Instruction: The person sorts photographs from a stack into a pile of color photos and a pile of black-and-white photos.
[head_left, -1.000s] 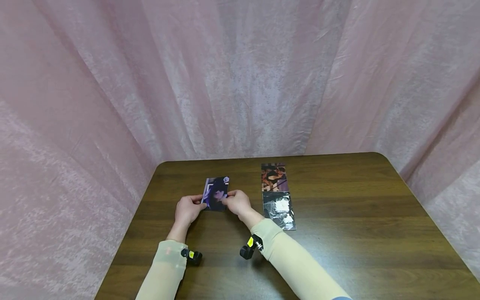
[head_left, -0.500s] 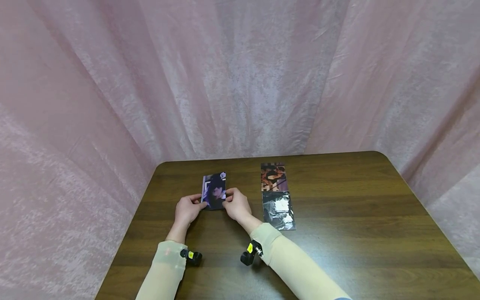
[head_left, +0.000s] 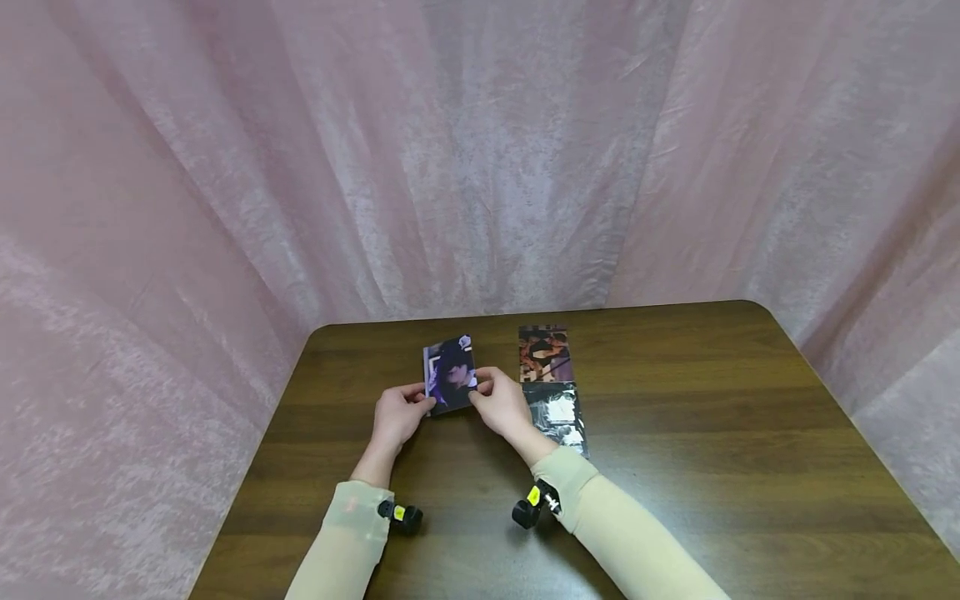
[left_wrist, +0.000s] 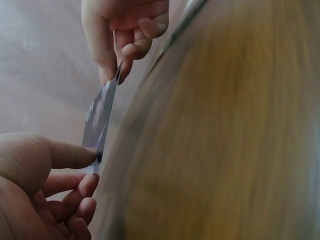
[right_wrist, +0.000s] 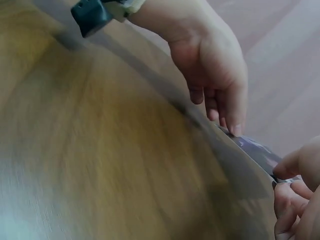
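A thin photo print (head_left: 450,371) in dark purple tones is held up off the table, slightly tilted, between both hands. On its lower left edge, the left hand (head_left: 399,414) pinches it with the thumb in front and fingers behind. The right hand (head_left: 502,406) pinches the lower right edge in the same way. From the left wrist view, the photo print (left_wrist: 100,117) appears nearly edge-on, raised above the wood. The right wrist view also shows the photo print (right_wrist: 255,150) spanning the two hands.
To the right lie two more pictures on the wooden table (head_left: 712,433): an orange-brown photo (head_left: 545,354) and, below it, a dark glossy one (head_left: 558,412), partly covered by the right hand. A pink curtain (head_left: 480,167) hangs behind the table.
The photo print has risen from near the tabletop and tilted up. Both hands have shifted right with it, keeping their pinch, and the right hand now overlaps the dark glossy picture.
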